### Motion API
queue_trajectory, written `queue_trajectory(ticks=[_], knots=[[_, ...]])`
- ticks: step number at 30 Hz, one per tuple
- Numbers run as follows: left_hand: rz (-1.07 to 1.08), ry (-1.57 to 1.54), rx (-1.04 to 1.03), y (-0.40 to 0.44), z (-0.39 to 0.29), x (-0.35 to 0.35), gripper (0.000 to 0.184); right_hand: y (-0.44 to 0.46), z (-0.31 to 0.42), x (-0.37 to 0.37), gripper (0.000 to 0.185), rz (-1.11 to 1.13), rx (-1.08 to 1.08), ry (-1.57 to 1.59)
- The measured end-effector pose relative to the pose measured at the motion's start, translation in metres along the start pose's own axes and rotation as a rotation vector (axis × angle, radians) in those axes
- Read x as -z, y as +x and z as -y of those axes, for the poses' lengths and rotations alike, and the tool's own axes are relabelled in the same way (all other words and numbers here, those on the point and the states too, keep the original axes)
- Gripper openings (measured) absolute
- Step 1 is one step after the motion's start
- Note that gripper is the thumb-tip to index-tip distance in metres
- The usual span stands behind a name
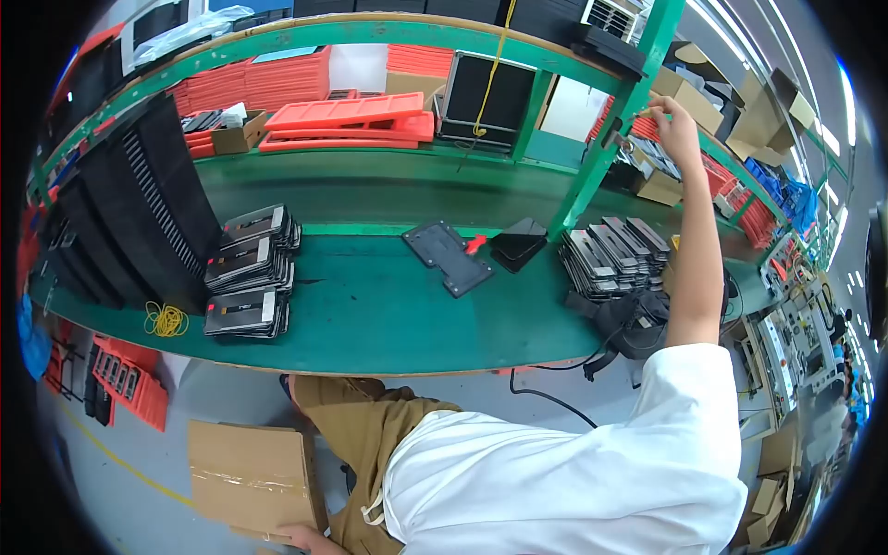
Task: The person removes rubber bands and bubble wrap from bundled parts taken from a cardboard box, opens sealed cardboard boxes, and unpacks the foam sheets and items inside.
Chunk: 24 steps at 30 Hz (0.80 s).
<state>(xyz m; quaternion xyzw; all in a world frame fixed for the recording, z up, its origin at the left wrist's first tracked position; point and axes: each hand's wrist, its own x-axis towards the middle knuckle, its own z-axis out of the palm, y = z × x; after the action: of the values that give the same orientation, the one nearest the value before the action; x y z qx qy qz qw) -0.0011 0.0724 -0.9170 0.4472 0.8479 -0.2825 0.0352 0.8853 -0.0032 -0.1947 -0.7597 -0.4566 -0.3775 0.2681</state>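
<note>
My right hand is raised to the green post at the upper right. Its fingers are pinched together by a small metal fitting on the post; what they hold is too small to make out. Low in the view, my left hand grips the near edge of a brown cardboard box, with part of the hand hidden. Clear tape runs across the box, which is beside my leg. On the green bench lie a dark plate-like part, a small red piece and a black flat panel.
Stacks of flat screen-like panels stand at the bench's left, beside tall black trays and a yellow cord. More stacked panels and a black bag sit at the right. Red trays fill the shelf behind.
</note>
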Motion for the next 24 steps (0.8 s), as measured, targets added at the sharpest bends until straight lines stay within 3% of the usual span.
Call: queue_trajectory(ticks=[1, 2, 4, 6, 8, 10, 12, 14, 15, 16, 17, 18, 19, 20, 21, 22, 23, 24], knots=[[0.038, -0.057, 0.037, -0.012, 0.002, 0.010, 0.057, -0.001, -0.008, -0.009, 0.018, 0.002, -0.005, -0.023], [-0.066, -0.523, 0.199, -0.003, 0.002, -0.007, 0.057, -0.001, -0.014, -0.017, 0.018, 0.002, -0.007, -0.045], [-0.171, -0.989, 0.372, 0.012, -0.003, -0.038, 0.058, -0.002, -0.022, -0.032, 0.018, 0.006, 0.000, -0.060], [-0.319, -1.068, 0.455, 0.023, -0.011, -0.064, 0.060, -0.001, -0.027, -0.043, 0.019, 0.152, -0.010, -0.026], [-0.388, -1.106, 0.511, 0.026, -0.014, -0.070, 0.062, 0.002, -0.025, -0.048, 0.020, 0.226, -0.001, -0.005], [-0.120, -0.781, 0.304, 0.037, -0.023, -0.056, 0.059, -0.009, -0.018, -0.052, 0.022, 0.088, -0.115, -0.039], [0.172, -0.467, 0.150, 0.019, -0.002, -0.045, 0.062, -0.010, -0.029, -0.059, 0.026, 0.052, -0.031, -0.086], [-0.108, -0.500, 0.204, 0.042, -0.019, -0.115, 0.046, 0.001, -0.058, -0.063, 0.029, 0.092, 0.005, -0.242], [-0.208, -0.384, 0.170, 0.048, -0.020, -0.125, 0.035, -0.002, 0.005, -0.041, 0.026, 0.298, -0.155, -0.278], [-0.129, -0.427, 0.164, 0.052, -0.023, -0.146, 0.038, 0.004, 0.011, -0.049, 0.026, 0.283, 0.011, -0.235], [-0.266, -0.466, 0.168, 0.055, -0.036, -0.168, 0.038, 0.012, 0.016, -0.056, 0.026, 0.269, 0.183, -0.195], [-0.078, -1.224, 0.620, 0.015, -0.024, -0.072, 0.043, 0.019, 0.021, -0.064, 0.026, 0.256, 0.350, -0.161], [-0.185, -1.478, 0.744, -0.020, -0.017, 0.003, 0.052, -0.002, 0.114, -0.052, 0.025, 0.421, 0.349, 0.008], [-0.390, -1.483, 0.798, -0.008, -0.028, -0.024, 0.059, -0.022, 0.207, -0.042, 0.023, 0.589, 0.318, 0.177], [-0.415, -1.493, 0.817, -0.022, -0.025, 0.006, 0.063, -0.049, 0.274, -0.034, 0.021, 0.693, 0.395, 0.297], [-0.252, -1.463, 0.858, -0.031, -0.018, 0.029, 0.067, -0.069, 0.325, -0.037, 0.022, 0.799, 0.699, 0.449], [-0.260, -1.370, 0.840, -0.031, -0.021, 0.029, 0.070, -0.082, 0.372, -0.042, 0.025, 0.887, 0.997, 0.590], [-0.261, -1.281, 0.810, -0.030, -0.024, 0.028, 0.076, -0.094, 0.419, -0.048, 0.026, 1.089, 1.155, 0.619]])
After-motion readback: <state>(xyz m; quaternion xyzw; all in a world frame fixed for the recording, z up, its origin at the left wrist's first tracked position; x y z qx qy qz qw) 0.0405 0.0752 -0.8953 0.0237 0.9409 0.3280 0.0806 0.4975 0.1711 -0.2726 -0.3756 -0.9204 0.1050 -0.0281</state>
